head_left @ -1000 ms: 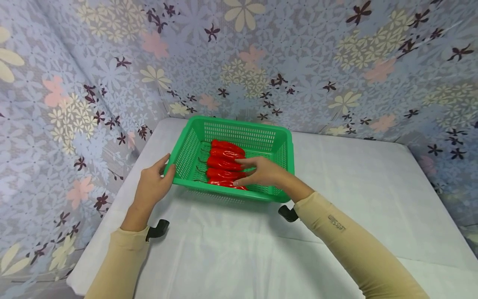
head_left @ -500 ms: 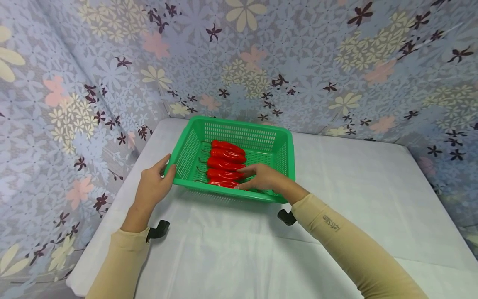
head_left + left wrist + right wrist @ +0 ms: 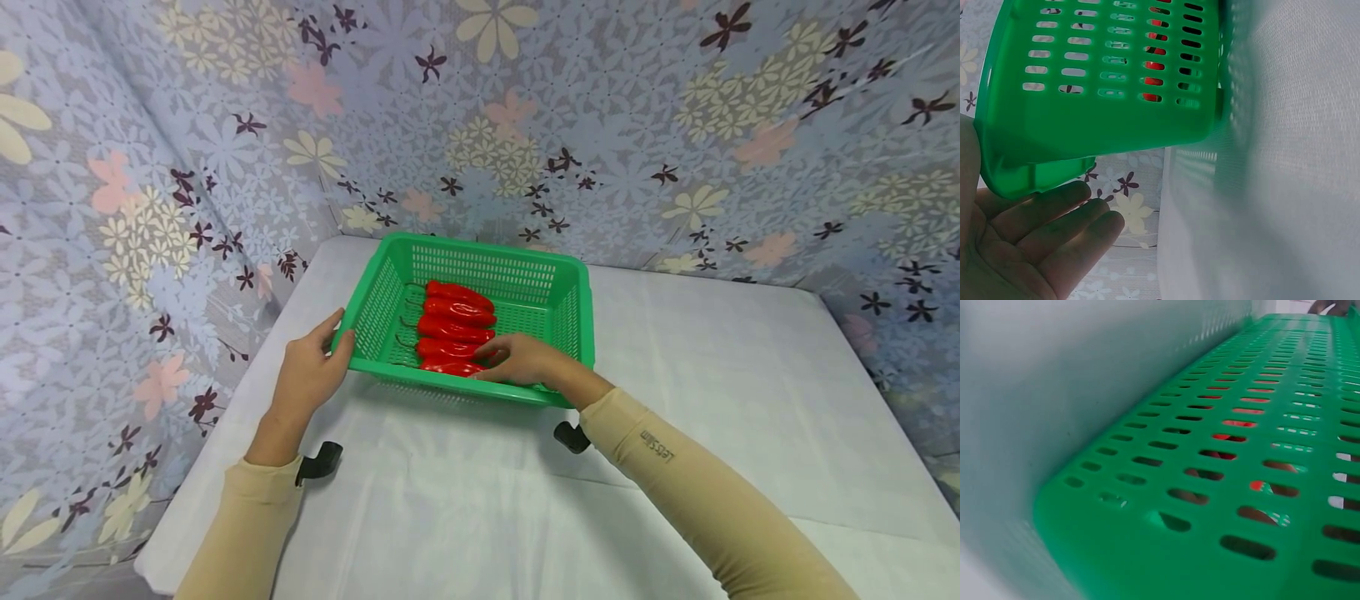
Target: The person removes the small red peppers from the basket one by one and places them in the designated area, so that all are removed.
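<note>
Two hands are working at a green basket (image 3: pixel 480 267) sitting on a white table (image 3: pixel 675 417) near the table's far left corner. The left hand (image 3: pixel 303 379) is holding the basket's near left corner, thumb lying along the top of the rim and the other fingers (image 3: pixel 1054 215) lying loosely straight, side by side, under and outside that corner, as the left wrist view is showing. The right hand (image 3: pixel 525 360) is reaching over the basket's near rim and down inside, fingers stretched toward the left and lying close together, their tips touching the red peppers (image 3: pixel 453 325) nearest that rim; whether they are pinching one cannot be told, since the hand's back is hiding the undersides. Through the slots of the basket wall (image 3: pixel 1260 487) the right wrist view is showing only bits of red and of fingers. Five or so peppers are lying in a row along the basket's left half, stems pointing left, the row running from the near rim toward the far wall. Flowered cloth (image 3: pixel 525 125) is hanging close behind and to the left of the basket.
</note>
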Tool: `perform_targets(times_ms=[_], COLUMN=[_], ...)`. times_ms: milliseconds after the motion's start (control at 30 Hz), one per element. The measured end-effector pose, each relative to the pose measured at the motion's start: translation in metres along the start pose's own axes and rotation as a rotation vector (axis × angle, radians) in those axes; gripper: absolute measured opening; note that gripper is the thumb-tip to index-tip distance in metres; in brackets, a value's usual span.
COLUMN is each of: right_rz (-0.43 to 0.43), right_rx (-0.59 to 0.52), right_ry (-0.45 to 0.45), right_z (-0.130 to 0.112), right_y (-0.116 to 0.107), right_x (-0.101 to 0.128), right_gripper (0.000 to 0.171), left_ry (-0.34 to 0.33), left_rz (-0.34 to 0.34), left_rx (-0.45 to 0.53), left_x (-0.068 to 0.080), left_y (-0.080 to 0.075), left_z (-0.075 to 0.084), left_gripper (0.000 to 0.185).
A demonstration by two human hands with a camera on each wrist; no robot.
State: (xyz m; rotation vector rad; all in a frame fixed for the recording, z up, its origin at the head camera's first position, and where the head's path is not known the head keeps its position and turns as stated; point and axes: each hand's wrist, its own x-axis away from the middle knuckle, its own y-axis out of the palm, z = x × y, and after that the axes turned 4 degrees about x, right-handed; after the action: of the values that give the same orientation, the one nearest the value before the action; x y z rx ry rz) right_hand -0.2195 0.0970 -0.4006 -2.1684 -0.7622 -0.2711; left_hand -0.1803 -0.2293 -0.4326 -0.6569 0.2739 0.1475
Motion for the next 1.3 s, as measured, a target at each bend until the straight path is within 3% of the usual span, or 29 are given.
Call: perform_targets(times_ms=[633,1300], right_rz=[-0.071,-0.063], right_rx=[-0.175,-0.213], right_ry=[0.025,0.0], right_z=[0.0063,0.0018], right_y=[0.0041,0.0054], right_x=[-0.0093,-0.0087], right_gripper=[0.051,0.043], left_ry=[-0.023,-0.019], left_rz=[-0.009,0.006], left_rx=[0.006,-0.004], left_x=[0.0013,0.0015], left_y=[0.0017,0.0037], left_z=[-0.0017,-0.0025], left_gripper=[0.053,0.052])
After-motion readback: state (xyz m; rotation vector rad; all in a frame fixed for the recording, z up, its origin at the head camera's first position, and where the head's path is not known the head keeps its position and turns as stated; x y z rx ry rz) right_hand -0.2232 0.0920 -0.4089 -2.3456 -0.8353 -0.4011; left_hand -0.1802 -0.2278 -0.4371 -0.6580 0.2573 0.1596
